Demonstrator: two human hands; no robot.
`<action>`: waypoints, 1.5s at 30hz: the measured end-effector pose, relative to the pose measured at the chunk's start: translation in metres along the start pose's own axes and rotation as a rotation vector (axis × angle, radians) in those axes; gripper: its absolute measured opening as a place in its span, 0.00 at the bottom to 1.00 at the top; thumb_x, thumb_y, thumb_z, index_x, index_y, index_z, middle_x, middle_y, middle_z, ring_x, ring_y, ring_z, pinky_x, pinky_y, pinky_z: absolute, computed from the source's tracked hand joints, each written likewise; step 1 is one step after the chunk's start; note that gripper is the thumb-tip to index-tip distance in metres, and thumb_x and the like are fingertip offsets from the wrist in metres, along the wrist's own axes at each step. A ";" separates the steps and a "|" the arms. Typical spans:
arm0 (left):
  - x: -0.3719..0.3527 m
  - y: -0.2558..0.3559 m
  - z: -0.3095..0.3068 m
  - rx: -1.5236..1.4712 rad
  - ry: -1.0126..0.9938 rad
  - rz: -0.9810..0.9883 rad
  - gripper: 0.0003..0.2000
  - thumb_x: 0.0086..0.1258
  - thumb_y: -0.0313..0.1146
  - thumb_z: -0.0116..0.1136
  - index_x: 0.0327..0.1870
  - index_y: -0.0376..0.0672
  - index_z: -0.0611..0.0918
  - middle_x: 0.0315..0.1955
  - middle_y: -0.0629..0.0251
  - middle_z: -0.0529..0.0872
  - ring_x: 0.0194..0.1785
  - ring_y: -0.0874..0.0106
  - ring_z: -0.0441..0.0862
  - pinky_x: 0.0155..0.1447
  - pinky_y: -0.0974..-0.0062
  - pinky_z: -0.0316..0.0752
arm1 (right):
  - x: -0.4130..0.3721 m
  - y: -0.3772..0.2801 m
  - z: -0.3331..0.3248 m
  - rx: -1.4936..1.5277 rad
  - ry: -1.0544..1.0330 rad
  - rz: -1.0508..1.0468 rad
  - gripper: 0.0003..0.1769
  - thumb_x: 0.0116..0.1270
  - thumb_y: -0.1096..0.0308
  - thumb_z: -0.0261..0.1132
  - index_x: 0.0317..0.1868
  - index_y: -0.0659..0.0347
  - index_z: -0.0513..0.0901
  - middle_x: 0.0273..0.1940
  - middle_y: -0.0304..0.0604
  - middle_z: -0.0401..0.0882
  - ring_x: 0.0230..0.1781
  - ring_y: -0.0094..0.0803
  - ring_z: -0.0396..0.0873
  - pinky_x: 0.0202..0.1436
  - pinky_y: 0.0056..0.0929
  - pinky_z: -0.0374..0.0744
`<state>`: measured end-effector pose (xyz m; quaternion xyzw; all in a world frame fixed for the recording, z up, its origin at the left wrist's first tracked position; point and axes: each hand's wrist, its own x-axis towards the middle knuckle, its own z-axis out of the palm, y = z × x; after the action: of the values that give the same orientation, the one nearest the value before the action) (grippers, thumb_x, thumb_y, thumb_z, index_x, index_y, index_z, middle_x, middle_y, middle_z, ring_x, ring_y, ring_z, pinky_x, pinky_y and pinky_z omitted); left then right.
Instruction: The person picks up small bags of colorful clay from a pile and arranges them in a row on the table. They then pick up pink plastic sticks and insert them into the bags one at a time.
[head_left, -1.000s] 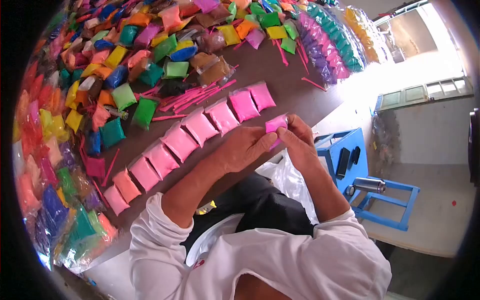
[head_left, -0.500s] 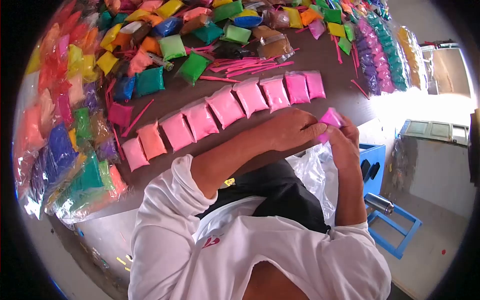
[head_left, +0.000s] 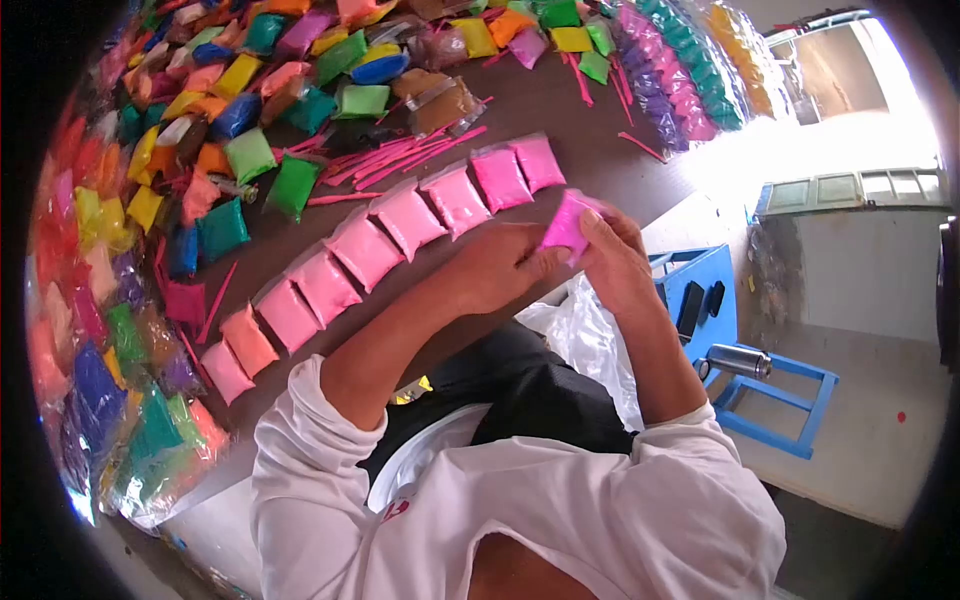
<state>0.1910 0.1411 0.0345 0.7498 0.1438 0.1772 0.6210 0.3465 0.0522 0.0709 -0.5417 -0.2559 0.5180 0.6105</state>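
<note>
A bright pink-magenta packet (head_left: 568, 226) is pinched between both my hands, just past the right end of a row of packets. My left hand (head_left: 505, 268) has its thumb and fingers closed on the packet's left lower side. My right hand (head_left: 613, 252) grips its right side, thumb on top. The row of pink packets (head_left: 366, 250) runs slantwise across the dark table (head_left: 400, 290), with one orange-pink packet (head_left: 250, 340) near its left end and two deeper pink ones (head_left: 502, 178) at its right end.
Many coloured packets (head_left: 250, 157) are heaped at the back and left. Pink strips (head_left: 400, 160) lie behind the row. Long bagged packets (head_left: 700, 75) stand at the back right. Clear plastic (head_left: 590, 345) is by my lap. A metal flask (head_left: 738, 361) rests on a blue stool (head_left: 800, 440).
The camera view has turned, so the scene sits further left and tilted. The packet in my hands shows a larger, flatter face, and both hands still hold it.
</note>
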 end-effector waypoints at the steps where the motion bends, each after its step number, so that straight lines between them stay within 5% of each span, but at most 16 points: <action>1: 0.000 -0.001 -0.002 0.028 -0.012 -0.019 0.20 0.75 0.48 0.49 0.49 0.38 0.81 0.42 0.46 0.84 0.47 0.50 0.82 0.51 0.61 0.74 | -0.001 -0.001 0.005 0.115 0.023 0.018 0.18 0.71 0.60 0.64 0.53 0.64 0.80 0.40 0.35 0.82 0.39 0.19 0.78 0.43 0.20 0.77; 8: 0.001 0.004 0.001 0.035 0.048 0.041 0.19 0.77 0.46 0.46 0.52 0.38 0.80 0.43 0.43 0.83 0.49 0.47 0.80 0.52 0.59 0.73 | 0.003 0.010 -0.022 -0.201 -0.147 -0.053 0.16 0.71 0.63 0.63 0.55 0.62 0.80 0.44 0.34 0.81 0.42 0.19 0.75 0.46 0.20 0.73; 14: 0.002 -0.004 -0.001 0.022 -0.018 -0.057 0.17 0.75 0.42 0.48 0.37 0.35 0.79 0.33 0.45 0.81 0.41 0.45 0.78 0.44 0.57 0.72 | 0.028 -0.013 -0.030 -0.399 0.049 -0.197 0.19 0.72 0.63 0.62 0.57 0.65 0.78 0.41 0.32 0.79 0.39 0.17 0.73 0.42 0.19 0.72; 17: 0.001 -0.005 0.003 0.094 0.057 0.033 0.18 0.76 0.42 0.49 0.30 0.35 0.78 0.24 0.56 0.78 0.30 0.66 0.76 0.38 0.66 0.71 | 0.059 -0.025 -0.061 -0.718 0.107 -0.187 0.19 0.73 0.61 0.60 0.59 0.60 0.77 0.38 0.29 0.75 0.37 0.15 0.70 0.39 0.18 0.70; 20: 0.001 -0.003 0.002 0.085 0.059 0.049 0.18 0.76 0.41 0.50 0.31 0.35 0.78 0.23 0.56 0.77 0.28 0.66 0.74 0.37 0.66 0.70 | 0.083 -0.032 -0.069 -0.847 0.051 -0.149 0.19 0.72 0.61 0.61 0.60 0.58 0.77 0.36 0.29 0.74 0.35 0.15 0.69 0.37 0.19 0.70; 23: 0.001 -0.004 0.003 0.042 0.050 0.019 0.18 0.75 0.42 0.51 0.30 0.35 0.77 0.24 0.55 0.77 0.29 0.64 0.75 0.36 0.66 0.70 | 0.104 -0.024 -0.074 -1.011 -0.044 -0.197 0.21 0.68 0.61 0.65 0.58 0.61 0.78 0.35 0.36 0.76 0.33 0.21 0.71 0.36 0.26 0.73; 26: 0.001 -0.003 0.003 0.071 0.071 0.040 0.17 0.75 0.42 0.52 0.30 0.35 0.78 0.24 0.54 0.78 0.29 0.63 0.76 0.36 0.65 0.70 | 0.106 -0.009 -0.068 -1.039 0.040 -0.417 0.20 0.65 0.60 0.68 0.53 0.61 0.80 0.37 0.41 0.78 0.32 0.25 0.73 0.38 0.28 0.75; 32: 0.001 -0.007 0.009 0.099 0.112 0.057 0.17 0.73 0.42 0.53 0.31 0.34 0.78 0.26 0.50 0.78 0.30 0.58 0.77 0.37 0.63 0.71 | 0.087 -0.017 -0.045 -1.120 0.204 -0.467 0.18 0.60 0.62 0.71 0.48 0.60 0.82 0.40 0.45 0.79 0.34 0.32 0.77 0.41 0.31 0.77; 35: 0.000 -0.001 0.006 0.071 0.089 0.063 0.17 0.72 0.42 0.53 0.30 0.34 0.77 0.26 0.48 0.78 0.32 0.54 0.78 0.38 0.59 0.71 | 0.087 -0.004 -0.044 -1.194 0.155 -0.571 0.08 0.61 0.68 0.69 0.40 0.61 0.83 0.36 0.45 0.78 0.35 0.36 0.79 0.40 0.31 0.76; 42: 0.002 -0.013 0.011 0.066 0.100 0.141 0.17 0.73 0.41 0.51 0.30 0.33 0.78 0.27 0.44 0.78 0.33 0.47 0.77 0.40 0.55 0.71 | 0.096 -0.018 -0.042 -1.267 0.109 -0.530 0.05 0.59 0.73 0.69 0.34 0.64 0.83 0.32 0.45 0.78 0.31 0.34 0.78 0.37 0.30 0.76; 45: 0.002 -0.017 0.013 0.039 0.084 0.125 0.17 0.72 0.40 0.52 0.30 0.33 0.78 0.27 0.44 0.78 0.33 0.45 0.77 0.40 0.54 0.71 | 0.100 -0.019 -0.021 -1.182 0.190 -0.726 0.04 0.59 0.74 0.68 0.34 0.66 0.83 0.33 0.45 0.79 0.30 0.34 0.78 0.35 0.28 0.75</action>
<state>0.1984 0.1333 0.0159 0.7613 0.1259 0.2441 0.5874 0.4044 0.1374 0.0575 -0.7060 -0.6053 0.0057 0.3678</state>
